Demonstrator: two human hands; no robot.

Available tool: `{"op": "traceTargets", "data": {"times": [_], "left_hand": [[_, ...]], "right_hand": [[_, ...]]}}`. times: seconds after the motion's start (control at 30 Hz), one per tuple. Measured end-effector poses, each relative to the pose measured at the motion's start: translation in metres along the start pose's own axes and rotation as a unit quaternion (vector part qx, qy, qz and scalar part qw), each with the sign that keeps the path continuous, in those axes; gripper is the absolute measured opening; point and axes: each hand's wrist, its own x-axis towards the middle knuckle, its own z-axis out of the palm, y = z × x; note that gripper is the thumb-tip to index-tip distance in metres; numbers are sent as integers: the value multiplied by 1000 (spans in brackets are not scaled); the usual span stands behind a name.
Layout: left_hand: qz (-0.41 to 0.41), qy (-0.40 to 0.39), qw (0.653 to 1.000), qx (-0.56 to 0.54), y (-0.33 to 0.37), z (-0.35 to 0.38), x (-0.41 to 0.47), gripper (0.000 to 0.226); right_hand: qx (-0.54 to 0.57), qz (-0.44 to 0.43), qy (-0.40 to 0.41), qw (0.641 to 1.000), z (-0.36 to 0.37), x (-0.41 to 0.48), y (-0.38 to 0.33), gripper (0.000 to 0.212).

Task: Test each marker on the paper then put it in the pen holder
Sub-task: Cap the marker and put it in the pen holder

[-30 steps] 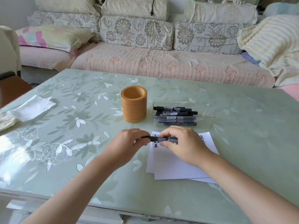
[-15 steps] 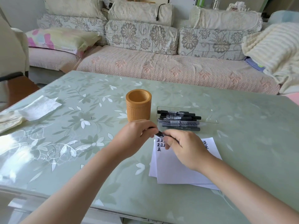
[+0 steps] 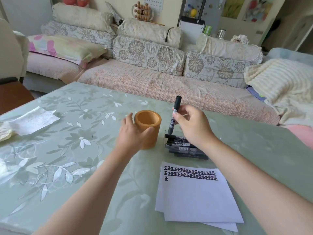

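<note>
An orange-brown round pen holder (image 3: 149,122) stands mid-table, and I see nothing inside it. My left hand (image 3: 132,134) wraps its near left side. My right hand (image 3: 193,124) holds a capped black marker (image 3: 175,114) almost upright, just right of the holder's rim. Under that hand lies a clear tray (image 3: 169,146) with several black markers (image 3: 184,148) lying flat. Nearer me, a stack of white paper (image 3: 198,197) carries two rows of black test marks and one more mark at its top.
The table (image 3: 67,150) has a pale green flowered cover. A white tissue (image 3: 32,121) lies at the far left edge. A sofa (image 3: 169,85) with cushions and a cream blanket (image 3: 284,82) runs behind the table.
Both hands left the paper, where they held the marker together. My left hand moved up onto the pen holder. My right hand lifted the marker upright beside the holder. The view tilted up.
</note>
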Motion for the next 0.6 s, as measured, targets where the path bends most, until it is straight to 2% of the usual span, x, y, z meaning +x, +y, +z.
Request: {"op": "traceTargets", "data": {"times": [0.13, 0.27, 0.37, 0.47, 0.53, 0.6], "left_hand": [[1, -9, 999, -34, -8, 4, 7, 91], [15, -9, 999, -39, -14, -1, 11, 81], [30, -58, 996, -54, -13, -3, 12, 75], [44, -92, 994, -50, -11, -8, 9, 62], [37, -99, 992, -62, -8, -9, 5, 64], [23, -92, 992, -85, -4, -7, 1, 71]], "right_hand": [[-11, -22, -17, 1000, 23, 39, -17, 5], [-108, -24, -88, 990, 48, 53, -25, 10], [-188, -22, -133, 973, 54, 53, -21, 15], [-301, -28, -185, 935, 58, 50, -16, 20], [-311, -24, -218, 925, 58, 48, -11, 18], [-260, -17, -233, 937, 53, 45, -7, 23]]}}
